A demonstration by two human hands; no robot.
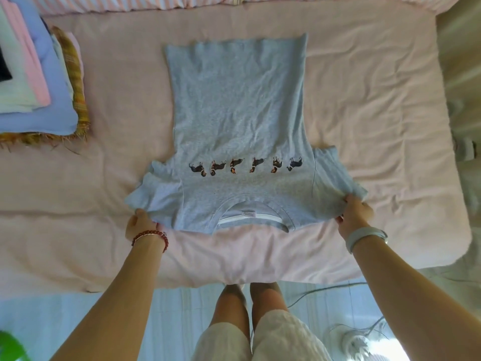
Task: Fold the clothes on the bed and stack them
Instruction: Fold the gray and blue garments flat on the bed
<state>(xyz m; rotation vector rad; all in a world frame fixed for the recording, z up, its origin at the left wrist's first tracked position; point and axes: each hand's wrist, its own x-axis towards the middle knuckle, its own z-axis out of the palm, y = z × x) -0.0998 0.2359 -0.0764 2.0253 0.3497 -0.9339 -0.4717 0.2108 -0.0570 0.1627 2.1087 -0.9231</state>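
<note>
My left hand (139,225) and right hand (355,213) pinched the sleeves of the grey cotton T-shirt (238,113), its length running from the pink bed's (377,87) near edge toward the far edge.

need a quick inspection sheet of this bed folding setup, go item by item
surface: pink bed cover, wrinkled
job's things: grey t-shirt spread flat, print up, collar nearest the person; folded stack at far left
clutter: nothing seen
hands: left hand grips the shirt's left shoulder edge; right hand grips the right sleeve
cables: grey cable on the floor by the bed
surroundings: fan on the floor at lower right; striped bedding along the far edge
</note>
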